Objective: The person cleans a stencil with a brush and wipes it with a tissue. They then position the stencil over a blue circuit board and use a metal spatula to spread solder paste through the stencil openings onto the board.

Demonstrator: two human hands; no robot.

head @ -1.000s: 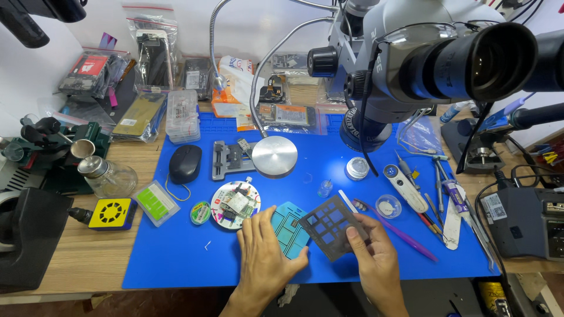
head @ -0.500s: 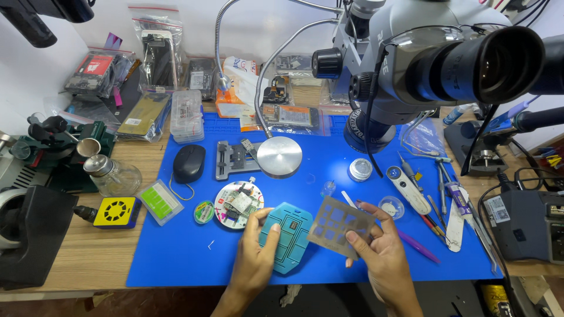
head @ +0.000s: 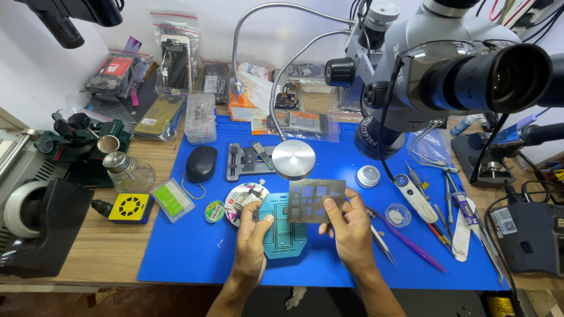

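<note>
A big blue mat (head: 176, 258) lies on the wooden table (head: 106, 252). A black mouse (head: 201, 163) sits at its top left, with a glass bottle (head: 128, 171) just off the mat to the left. A yellow box (head: 131, 207) and a green pad (head: 172, 199) lie near the mat's left edge. A round metal lamp base (head: 293, 159) stands in the middle. A grey microscope (head: 423, 64) hangs over the right side. A small round tin (head: 368, 176) sits beside it. Pens and tools (head: 446, 205) lie on the right. A tape roll (head: 26, 214) is far left.
</note>
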